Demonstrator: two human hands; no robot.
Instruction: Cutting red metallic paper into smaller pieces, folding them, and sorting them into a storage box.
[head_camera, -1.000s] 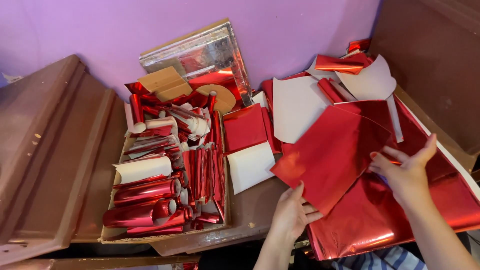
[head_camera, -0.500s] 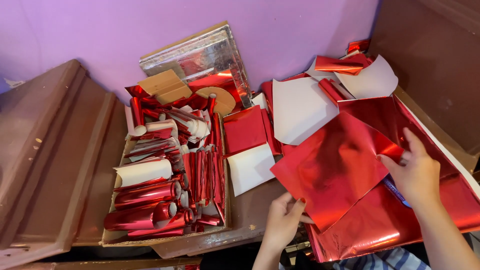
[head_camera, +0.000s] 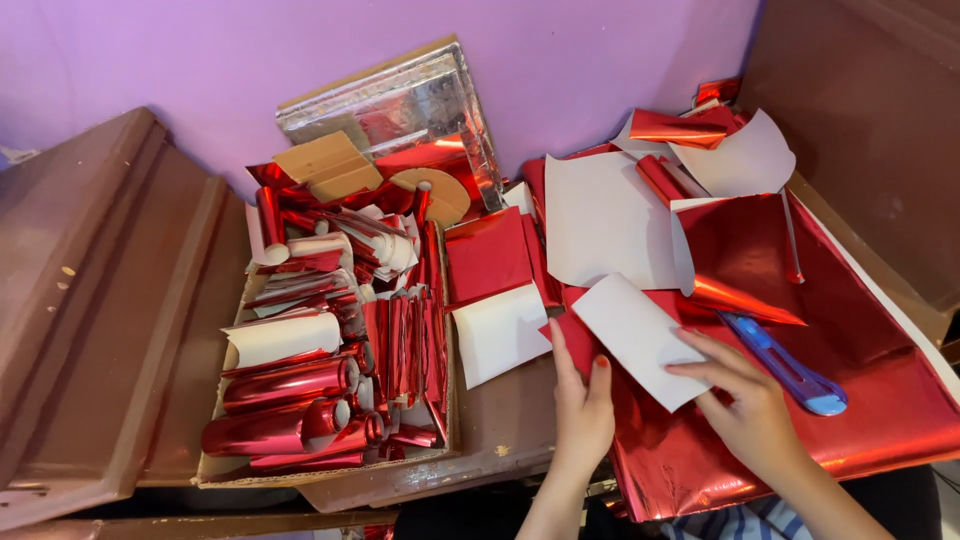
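From the head view, the right hand (head_camera: 752, 410) lies half open with its fingertips pressing a small white-backed sheet (head_camera: 642, 338) flat onto the large red foil sheet (head_camera: 800, 440), gripping nothing. The left hand (head_camera: 582, 405) rests flat, fingers straight, at the foil's left edge. The step looks like flattening the folded piece; reaching for the blue utility knife (head_camera: 785, 365) just beside it seems to call for a steady hold

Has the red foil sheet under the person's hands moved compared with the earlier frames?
Yes. The foil sheet has been flipped white side up, between the left hand and right hand. It now sits lower, further from the white paper against the wall.
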